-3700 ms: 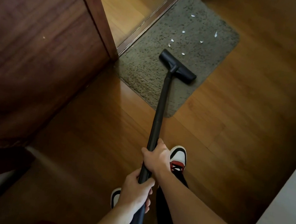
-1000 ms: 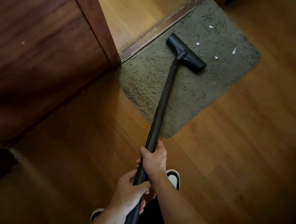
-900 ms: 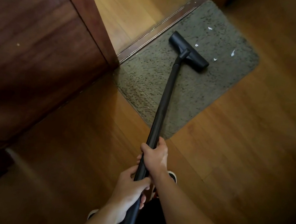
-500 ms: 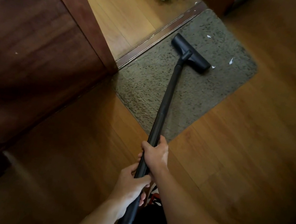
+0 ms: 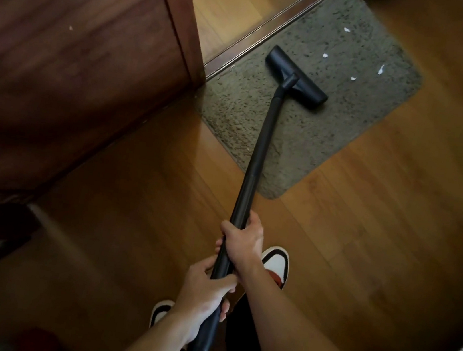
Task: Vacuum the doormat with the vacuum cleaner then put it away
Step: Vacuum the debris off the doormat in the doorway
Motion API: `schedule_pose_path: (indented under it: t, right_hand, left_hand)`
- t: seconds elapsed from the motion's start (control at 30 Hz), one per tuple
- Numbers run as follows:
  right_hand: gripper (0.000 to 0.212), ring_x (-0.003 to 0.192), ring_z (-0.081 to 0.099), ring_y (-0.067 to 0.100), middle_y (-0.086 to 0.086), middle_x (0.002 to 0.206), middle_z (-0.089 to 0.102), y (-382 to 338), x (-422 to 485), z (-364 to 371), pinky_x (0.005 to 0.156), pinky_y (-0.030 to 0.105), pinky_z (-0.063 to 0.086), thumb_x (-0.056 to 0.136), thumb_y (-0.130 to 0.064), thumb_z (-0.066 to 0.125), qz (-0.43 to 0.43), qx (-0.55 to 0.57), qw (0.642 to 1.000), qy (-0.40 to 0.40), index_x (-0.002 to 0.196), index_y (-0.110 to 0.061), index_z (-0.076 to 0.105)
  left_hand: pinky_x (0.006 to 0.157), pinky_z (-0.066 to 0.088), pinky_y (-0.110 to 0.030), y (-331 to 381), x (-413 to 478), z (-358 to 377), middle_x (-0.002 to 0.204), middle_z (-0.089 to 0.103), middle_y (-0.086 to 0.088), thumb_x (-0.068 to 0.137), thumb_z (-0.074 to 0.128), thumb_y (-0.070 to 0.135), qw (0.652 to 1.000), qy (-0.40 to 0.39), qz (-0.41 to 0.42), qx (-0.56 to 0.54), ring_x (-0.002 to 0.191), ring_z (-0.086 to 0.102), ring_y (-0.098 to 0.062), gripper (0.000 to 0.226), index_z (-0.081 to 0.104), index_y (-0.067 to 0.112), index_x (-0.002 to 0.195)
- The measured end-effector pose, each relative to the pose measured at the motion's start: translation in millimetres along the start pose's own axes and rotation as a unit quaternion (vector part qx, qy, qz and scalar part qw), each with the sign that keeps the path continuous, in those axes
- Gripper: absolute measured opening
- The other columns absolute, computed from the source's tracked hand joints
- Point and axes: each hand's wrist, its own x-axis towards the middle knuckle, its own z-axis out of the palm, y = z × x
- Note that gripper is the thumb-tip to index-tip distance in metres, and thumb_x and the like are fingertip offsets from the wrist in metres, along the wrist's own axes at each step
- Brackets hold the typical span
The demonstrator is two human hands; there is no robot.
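two hands grip the black wand (image 5: 263,138) of a vacuum cleaner, the right hand (image 5: 241,241) nearer the nozzle and the left hand (image 5: 203,288) just behind it, the fingers of both curled round the tube. the floor head (image 5: 296,78) lies flat on the grey doormat (image 5: 337,125) beside the door threshold (image 5: 262,41), with a few white scraps (image 5: 325,55) beyond it. the stiff, smooth tube looks light but prone to twisting; a spaced two-handed hold should steer it, though the shaggy mat may drag.

The nozzle (image 5: 296,77) rests on the doormat (image 5: 305,132), 4 scraps (image 5: 325,55) right of it, door (image 5: 61,59) left.
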Motion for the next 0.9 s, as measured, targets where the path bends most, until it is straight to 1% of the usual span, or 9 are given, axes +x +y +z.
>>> schedule_pose_path:
  t: [0.13, 0.27, 0.37, 0.47, 0.53, 0.63, 0.73, 0.8, 0.9]
  right_hand:
    - [0.052, 0.047, 0.057, 0.015, 0.009, 0.067, 0.059, 21, -22, 17, 0.048, 0.031, 0.052, 0.091, -0.006, 0.065, 0.007, 0.015, 1.0, -0.005, 0.125, -0.031, 0.035]
    - [0.05, 0.05, 0.059, 0.017, 0.01, 0.07, 0.061, 44, -41, 34, 0.05, 0.031, 0.053, 0.091, -0.007, 0.065, 0.012, 0.016, 1.0, -0.008, 0.122, -0.032, 0.035]
    - [0.046, 0.05, 0.06, 0.018, 0.011, 0.071, 0.061, 59, -52, 45, 0.051, 0.033, 0.053, 0.09, -0.007, 0.065, 0.014, 0.017, 1.0, -0.004, 0.123, -0.028, 0.04]
    - [0.047, 0.047, 0.059, 0.016, 0.01, 0.07, 0.061, 63, -60, 52, 0.05, 0.031, 0.053, 0.09, -0.007, 0.065, 0.015, 0.013, 1.0, -0.005, 0.129, -0.022, 0.042]
    - [0.047, 0.046, 0.059, 0.016, 0.009, 0.068, 0.06, 60, -64, 52, 0.048, 0.03, 0.053, 0.09, -0.007, 0.065, 0.016, 0.009, 1.0, -0.002, 0.131, -0.018, 0.044]
    - [0.048, 0.047, 0.059, 0.018, 0.008, 0.067, 0.06, 51, -63, 48, 0.049, 0.031, 0.053, 0.089, -0.007, 0.065, 0.016, 0.01, 1.0, 0.003, 0.131, -0.018, 0.045]
    - [0.045, 0.048, 0.06, 0.018, 0.01, 0.071, 0.061, 36, -53, 40, 0.051, 0.032, 0.053, 0.089, -0.009, 0.065, 0.014, 0.008, 1.0, 0.006, 0.128, -0.017, 0.046]
    - [0.044, 0.049, 0.061, 0.017, 0.01, 0.073, 0.061, 23, -43, 31, 0.051, 0.032, 0.054, 0.089, -0.009, 0.065, 0.011, 0.002, 1.0, 0.006, 0.128, -0.015, 0.046]
    - [0.045, 0.047, 0.06, 0.016, 0.011, 0.072, 0.061, 4, -24, 16, 0.049, 0.031, 0.054, 0.089, -0.009, 0.065, 0.008, 0.004, 1.0, 0.005, 0.128, -0.016, 0.044]
  left_hand:
    - [0.044, 0.041, -0.03, -21, -13, -24, 0.063, 0.061, -0.006, 0.082, 0.069, 0.002, 1.0, -0.003, 0.0, 0.0, 0.043, 0.048, -0.021, 0.01, 0.071, 0.01, 0.089]
    - [0.044, 0.041, -0.029, -41, -24, -50, 0.064, 0.062, -0.006, 0.083, 0.07, 0.004, 1.0, -0.004, -0.009, 0.01, 0.044, 0.049, -0.019, 0.01, 0.07, 0.011, 0.09]
    - [0.046, 0.042, -0.03, -52, -31, -65, 0.062, 0.061, -0.005, 0.084, 0.071, 0.006, 1.0, -0.003, -0.012, 0.022, 0.045, 0.05, -0.02, 0.005, 0.069, 0.01, 0.088]
    - [0.044, 0.041, -0.028, -55, -38, -72, 0.06, 0.059, -0.007, 0.085, 0.069, 0.004, 0.999, 0.004, -0.014, 0.029, 0.044, 0.049, -0.019, 0.003, 0.067, 0.006, 0.085]
    - [0.043, 0.041, -0.028, -54, -42, -73, 0.061, 0.058, -0.008, 0.085, 0.069, 0.004, 0.999, 0.008, -0.016, 0.031, 0.044, 0.049, -0.02, 0.005, 0.066, 0.007, 0.083]
    - [0.044, 0.041, -0.028, -44, -44, -67, 0.065, 0.059, -0.008, 0.085, 0.069, 0.004, 1.0, 0.002, -0.017, 0.026, 0.044, 0.048, -0.019, 0.005, 0.067, 0.007, 0.088]
    - [0.044, 0.042, -0.028, -29, -39, -55, 0.067, 0.061, -0.007, 0.085, 0.071, 0.006, 1.0, 0.0, -0.018, 0.025, 0.045, 0.05, -0.019, 0.007, 0.069, 0.009, 0.091]
    - [0.045, 0.042, -0.029, -19, -32, -43, 0.067, 0.062, -0.007, 0.085, 0.072, 0.008, 1.0, 0.001, -0.019, 0.025, 0.046, 0.05, -0.019, 0.006, 0.069, 0.011, 0.089]
    - [0.044, 0.04, -0.029, 0, -22, -22, 0.063, 0.06, -0.006, 0.085, 0.071, 0.005, 1.0, -0.001, -0.018, 0.014, 0.044, 0.049, -0.021, 0.007, 0.069, 0.009, 0.09]
